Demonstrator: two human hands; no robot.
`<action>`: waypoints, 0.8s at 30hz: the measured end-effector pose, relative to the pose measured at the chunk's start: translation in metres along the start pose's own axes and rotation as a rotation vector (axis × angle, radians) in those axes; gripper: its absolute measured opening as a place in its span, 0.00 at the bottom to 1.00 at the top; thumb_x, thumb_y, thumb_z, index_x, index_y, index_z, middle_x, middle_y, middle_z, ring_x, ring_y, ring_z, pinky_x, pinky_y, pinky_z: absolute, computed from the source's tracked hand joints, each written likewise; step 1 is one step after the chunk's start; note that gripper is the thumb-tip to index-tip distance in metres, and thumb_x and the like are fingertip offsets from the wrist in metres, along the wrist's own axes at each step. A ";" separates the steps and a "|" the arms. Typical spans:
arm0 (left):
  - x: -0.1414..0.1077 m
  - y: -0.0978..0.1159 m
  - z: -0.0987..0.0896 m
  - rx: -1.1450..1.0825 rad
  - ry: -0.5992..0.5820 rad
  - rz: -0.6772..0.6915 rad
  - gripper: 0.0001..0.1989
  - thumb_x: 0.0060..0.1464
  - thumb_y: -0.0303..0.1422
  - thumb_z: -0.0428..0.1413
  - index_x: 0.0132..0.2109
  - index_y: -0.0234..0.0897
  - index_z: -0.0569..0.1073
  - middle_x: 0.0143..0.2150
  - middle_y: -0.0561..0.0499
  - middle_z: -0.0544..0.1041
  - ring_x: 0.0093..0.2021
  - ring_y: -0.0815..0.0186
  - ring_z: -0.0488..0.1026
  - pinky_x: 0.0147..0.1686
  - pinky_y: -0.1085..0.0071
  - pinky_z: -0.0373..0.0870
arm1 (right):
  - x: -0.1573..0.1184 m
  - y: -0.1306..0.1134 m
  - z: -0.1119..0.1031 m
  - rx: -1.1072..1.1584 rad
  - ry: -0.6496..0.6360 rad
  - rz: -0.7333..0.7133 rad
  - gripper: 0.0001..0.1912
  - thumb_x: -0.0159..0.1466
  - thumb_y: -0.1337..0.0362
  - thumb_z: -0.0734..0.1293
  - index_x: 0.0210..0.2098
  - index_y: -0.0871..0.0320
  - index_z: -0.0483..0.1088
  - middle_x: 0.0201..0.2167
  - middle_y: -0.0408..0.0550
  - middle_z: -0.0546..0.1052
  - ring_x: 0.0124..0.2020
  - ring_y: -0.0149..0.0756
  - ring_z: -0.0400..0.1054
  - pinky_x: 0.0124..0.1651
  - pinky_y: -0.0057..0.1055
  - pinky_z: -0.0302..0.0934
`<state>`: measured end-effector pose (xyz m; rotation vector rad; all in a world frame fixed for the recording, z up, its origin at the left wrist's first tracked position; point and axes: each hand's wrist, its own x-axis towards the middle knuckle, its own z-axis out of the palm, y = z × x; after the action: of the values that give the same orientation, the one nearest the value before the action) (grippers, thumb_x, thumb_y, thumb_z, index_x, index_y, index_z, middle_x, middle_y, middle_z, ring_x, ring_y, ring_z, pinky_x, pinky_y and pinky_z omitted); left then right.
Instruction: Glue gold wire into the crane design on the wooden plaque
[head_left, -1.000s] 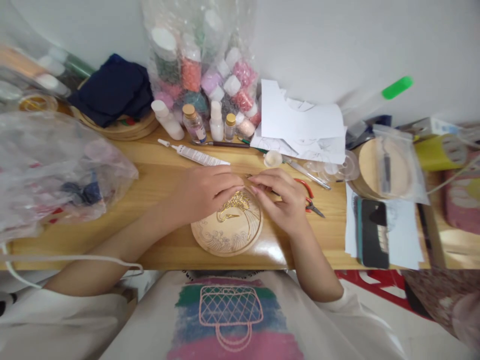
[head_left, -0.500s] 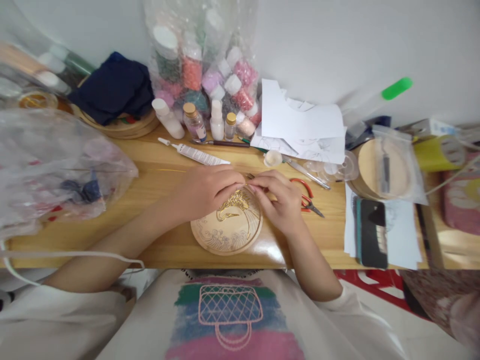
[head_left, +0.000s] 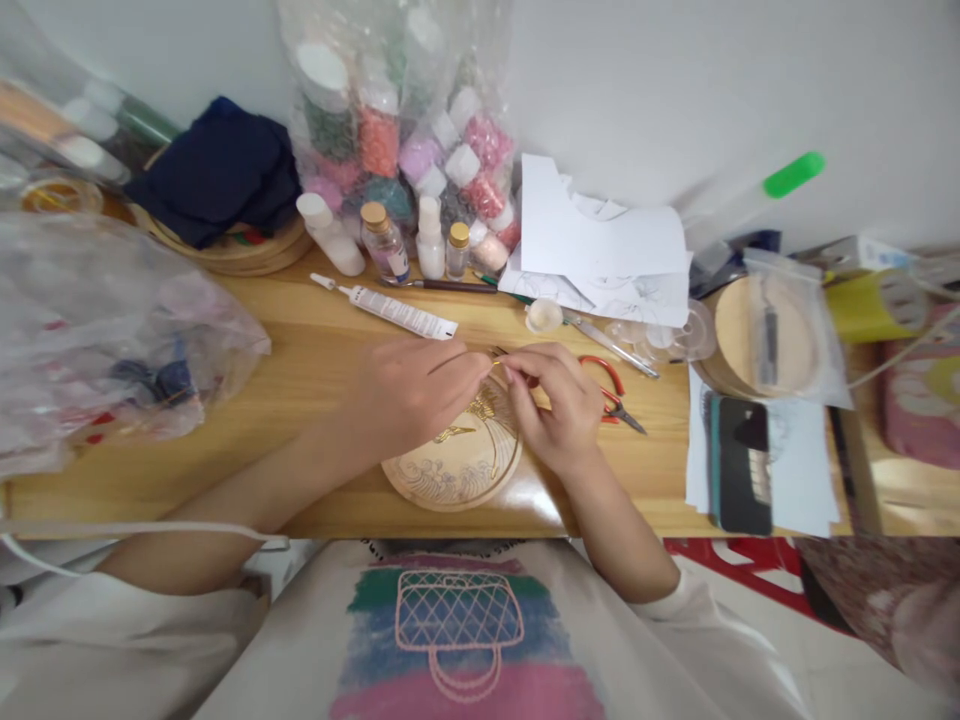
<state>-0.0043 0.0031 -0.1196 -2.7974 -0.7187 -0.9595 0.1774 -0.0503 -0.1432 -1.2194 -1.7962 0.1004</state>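
Observation:
A round pale wooden disc (head_left: pixel 442 470) lies near the table's front edge, with a gold bird-like relief and drawn wave lines on it. My left hand (head_left: pixel 420 390) is over its upper left part, fingertips pinched together at a short gold strand. My right hand (head_left: pixel 559 400) is at the disc's upper right, thumb and fingers closed around the strand's other side and a thin dark-tipped tool whose tip shows between the hands. The left fingers hide part of the relief. Red-handled pliers (head_left: pixel 615 400) lie right of my right hand.
Behind the hands lie a white glue tube (head_left: pixel 405 312), small bottles (head_left: pixel 385 245), a craft knife (head_left: pixel 611 345) and papers (head_left: pixel 600 245). A plastic bag (head_left: pixel 112 340) is at left, a phone (head_left: pixel 741 465) at right. A white cable (head_left: pixel 150 527) crosses the left forearm.
My left hand has shifted slightly left and down, covering more of the gold relief. A gold strand now shows between the fingertips of both hands.

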 end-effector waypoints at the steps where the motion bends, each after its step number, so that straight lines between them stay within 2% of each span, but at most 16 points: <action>1: 0.000 0.001 0.000 0.004 -0.009 -0.004 0.07 0.64 0.25 0.53 0.36 0.37 0.71 0.28 0.55 0.77 0.26 0.69 0.72 0.25 0.70 0.63 | 0.000 0.000 0.000 0.001 0.000 0.007 0.08 0.68 0.71 0.64 0.42 0.54 0.72 0.35 0.46 0.80 0.35 0.32 0.75 0.33 0.28 0.69; 7: -0.001 0.002 0.001 0.008 0.017 -0.025 0.07 0.65 0.25 0.53 0.37 0.38 0.71 0.29 0.54 0.78 0.26 0.70 0.72 0.25 0.70 0.64 | 0.000 0.000 0.000 0.018 -0.012 0.030 0.08 0.68 0.71 0.64 0.43 0.55 0.73 0.36 0.47 0.80 0.35 0.32 0.75 0.33 0.30 0.69; 13: -0.002 0.002 0.003 0.008 0.030 0.008 0.06 0.64 0.24 0.54 0.37 0.36 0.71 0.28 0.53 0.77 0.26 0.69 0.72 0.25 0.70 0.65 | 0.000 0.000 0.000 0.093 -0.001 0.048 0.06 0.66 0.71 0.66 0.41 0.56 0.72 0.34 0.47 0.79 0.30 0.30 0.71 0.30 0.28 0.68; 18: 0.000 0.000 0.004 0.007 0.005 0.016 0.05 0.64 0.25 0.54 0.38 0.35 0.72 0.28 0.53 0.77 0.27 0.69 0.72 0.26 0.70 0.64 | -0.002 0.000 0.003 0.008 0.050 0.052 0.04 0.66 0.70 0.67 0.38 0.55 0.73 0.32 0.46 0.80 0.29 0.30 0.72 0.29 0.28 0.67; 24: -0.002 -0.004 0.014 -0.026 -0.005 -0.033 0.09 0.65 0.26 0.53 0.35 0.37 0.73 0.26 0.55 0.76 0.27 0.68 0.71 0.26 0.71 0.63 | -0.003 0.000 0.009 -0.023 0.034 0.104 0.05 0.66 0.70 0.65 0.35 0.57 0.73 0.30 0.46 0.80 0.27 0.29 0.71 0.28 0.26 0.65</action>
<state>-0.0001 0.0090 -0.1321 -2.8196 -0.7602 -0.9740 0.1716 -0.0491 -0.1501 -1.3236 -1.7085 0.1183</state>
